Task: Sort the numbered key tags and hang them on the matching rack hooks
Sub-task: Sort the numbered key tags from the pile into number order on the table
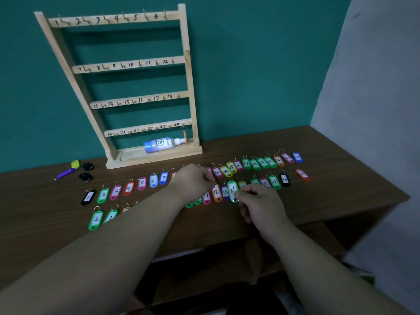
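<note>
Both forearms reach forward over the table (318, 144). Right hand (256, 201) pinches the lower end of green tag 16 (232, 190), which is in the middle row beside tag 13 (225, 192). Left hand (195, 180) has curled fingers with the tips together; whether it holds anything is not discernible. Rack (188, 71): four rails, six numbered hooks each. One orange tag (185, 135) hangs at hook 24.

You had on hand: rack (188, 71), pale bare wood, matt; hooks (66, 23), thin metal. Key tags (103, 195), glossy coloured plastic round white paper-like labels (96, 219). Worktop (329, 189), dark wood-grain, smooth, low sheen. Bottle (160, 144), shiny plastic.
</note>
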